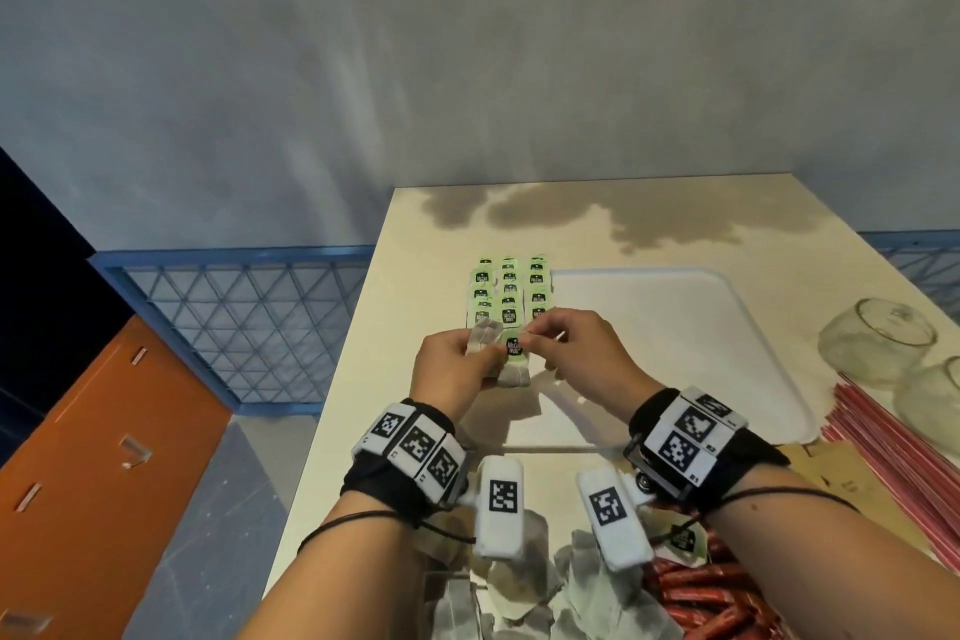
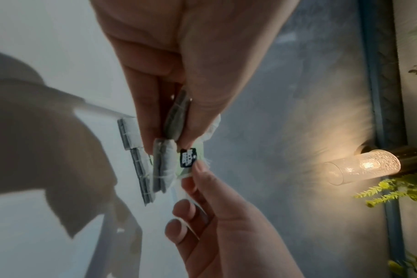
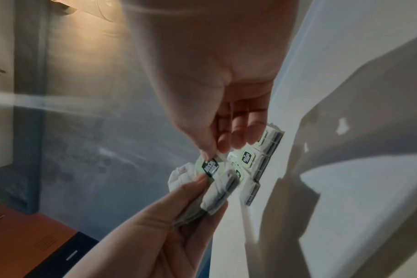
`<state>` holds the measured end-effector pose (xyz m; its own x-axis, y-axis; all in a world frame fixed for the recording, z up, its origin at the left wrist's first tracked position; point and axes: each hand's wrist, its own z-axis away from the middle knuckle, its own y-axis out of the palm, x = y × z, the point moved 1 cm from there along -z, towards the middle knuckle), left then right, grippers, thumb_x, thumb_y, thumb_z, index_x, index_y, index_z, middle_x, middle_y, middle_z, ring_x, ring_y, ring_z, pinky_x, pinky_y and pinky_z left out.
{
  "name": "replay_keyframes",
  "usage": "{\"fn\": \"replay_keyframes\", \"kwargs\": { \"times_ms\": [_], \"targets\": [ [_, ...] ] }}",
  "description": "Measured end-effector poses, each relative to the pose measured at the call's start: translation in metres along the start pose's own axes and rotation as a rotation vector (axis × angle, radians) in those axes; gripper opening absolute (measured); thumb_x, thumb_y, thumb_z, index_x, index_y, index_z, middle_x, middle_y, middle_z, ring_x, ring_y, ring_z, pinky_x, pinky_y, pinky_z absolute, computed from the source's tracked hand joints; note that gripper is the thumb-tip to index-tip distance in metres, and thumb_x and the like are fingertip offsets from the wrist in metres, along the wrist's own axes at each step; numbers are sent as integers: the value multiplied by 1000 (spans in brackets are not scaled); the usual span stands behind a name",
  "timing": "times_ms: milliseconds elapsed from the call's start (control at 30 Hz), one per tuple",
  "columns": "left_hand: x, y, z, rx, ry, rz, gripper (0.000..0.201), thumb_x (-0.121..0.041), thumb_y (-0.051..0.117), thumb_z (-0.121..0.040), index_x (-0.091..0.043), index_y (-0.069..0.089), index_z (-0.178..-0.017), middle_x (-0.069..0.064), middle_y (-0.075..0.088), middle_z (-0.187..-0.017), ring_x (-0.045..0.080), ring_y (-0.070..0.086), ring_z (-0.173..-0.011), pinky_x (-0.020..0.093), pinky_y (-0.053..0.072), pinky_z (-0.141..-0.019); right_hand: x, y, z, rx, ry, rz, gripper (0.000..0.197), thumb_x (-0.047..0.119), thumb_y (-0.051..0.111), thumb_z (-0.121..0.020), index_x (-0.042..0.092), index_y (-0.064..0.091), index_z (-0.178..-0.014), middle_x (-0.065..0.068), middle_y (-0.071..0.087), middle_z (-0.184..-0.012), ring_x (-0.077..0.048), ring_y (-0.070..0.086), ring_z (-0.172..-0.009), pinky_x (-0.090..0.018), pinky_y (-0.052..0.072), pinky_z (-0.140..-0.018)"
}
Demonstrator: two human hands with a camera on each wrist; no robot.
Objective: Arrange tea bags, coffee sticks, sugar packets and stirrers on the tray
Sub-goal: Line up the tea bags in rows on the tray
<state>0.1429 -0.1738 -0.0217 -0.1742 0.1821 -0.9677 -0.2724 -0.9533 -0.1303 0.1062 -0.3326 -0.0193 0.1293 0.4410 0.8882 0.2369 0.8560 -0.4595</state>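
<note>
From the head view, a cream table [image 1: 571,224] stands against a grey wall; the white tray [image 1: 675,353] carries rows of tea bags [image 1: 506,291] along its left edge. The left hand [image 1: 452,359] grips a bundle of tea bags [image 1: 485,340] while the right hand [image 1: 582,353] pinches its green tag [image 1: 514,346] (print unreadable). The left wrist view shows a lit wall lamp [image 2: 364,165]; the right wrist view is blurred, the tray cut off.

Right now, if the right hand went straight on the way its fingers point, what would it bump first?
Probably the tea bag that the left hand holds: the right hand already pinches its green tag. Past that is the left hand itself, though depth is unclear.
</note>
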Motion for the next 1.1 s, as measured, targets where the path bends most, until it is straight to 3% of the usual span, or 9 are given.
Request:
{"fn": "replay_keyframes", "kwargs": {
  "times_ms": [167,267,333,500,700,767,900,1033,1100],
  "targets": [
    [3,-16,-5,-9,-119,192,20,-12,47,-102,-4,66,-103,11,73,-86,21,67,-73,24,57,-58,-23,7,-19,79,64,160,10,19,71,-89,16,70,-79,3,65,-75,-13,59,-68,-27,51,-67],
    [3,-29,-11,-1,-126,185,21,-17,46,-103,-7,64,-110,14,70,-89,23,65,-73,26,58,-57,-29,6,-35,6,45,249,11,18,69,-89,19,69,-78,7,65,-77,-7,56,-73,-11,38,-59],
    [3,-34,-13,-4,-141,213,21,-19,46,-103,-9,63,-112,16,67,-88,24,63,-69,29,58,-55,-28,7,-43,-7,26,275,9,19,70,-89,16,71,-81,6,65,-79,-6,56,-73,-8,35,-57],
    [8,-39,-20,-38,-215,209,18,-11,47,-101,-2,60,-93,20,67,-85,32,64,-71,42,59,-67,-21,14,-63,-52,2,262,6,15,71,-88,13,72,-83,7,62,-74,1,53,-67,-8,42,-58],
    [5,-35,-12,62,-247,251,15,0,36,-102,-3,51,-99,17,49,-84,24,49,-68,33,49,-58,-19,15,-70,-47,7,314,6,18,71,-88,13,74,-89,6,63,-78,-10,57,-77,-9,38,-59],
    [7,-36,-9,94,-231,193,18,0,38,-102,2,55,-104,20,53,-88,28,52,-76,33,54,-56,-19,12,-66,-70,14,269,9,20,72,-87,15,72,-93,4,65,-80,-13,60,-79,-19,46,-67],
    [7,-35,-6,87,-176,122,18,-3,48,-100,6,63,-106,17,71,-86,20,71,-67,25,59,-57,-10,7,-49,-94,4,140,15,27,73,-87,16,69,-97,4,64,-83,-13,59,-75,-30,50,-73],
    [2,-24,1,123,-126,107,13,-4,54,-98,-3,66,-95,15,72,-78,18,71,-64,24,60,-62,3,8,-19,54,-28,-74,17,30,71,-88,15,73,-94,-3,70,-84,-5,59,-62,-16,46,-58],
    [-3,-17,6,147,-103,67,12,-5,56,-97,-2,67,-97,18,72,-85,20,70,-64,27,60,-61,6,9,-6,92,-39,-100,14,28,72,-88,15,73,-92,-7,72,-88,-9,59,-65,-17,46,-58]
  ]
}}
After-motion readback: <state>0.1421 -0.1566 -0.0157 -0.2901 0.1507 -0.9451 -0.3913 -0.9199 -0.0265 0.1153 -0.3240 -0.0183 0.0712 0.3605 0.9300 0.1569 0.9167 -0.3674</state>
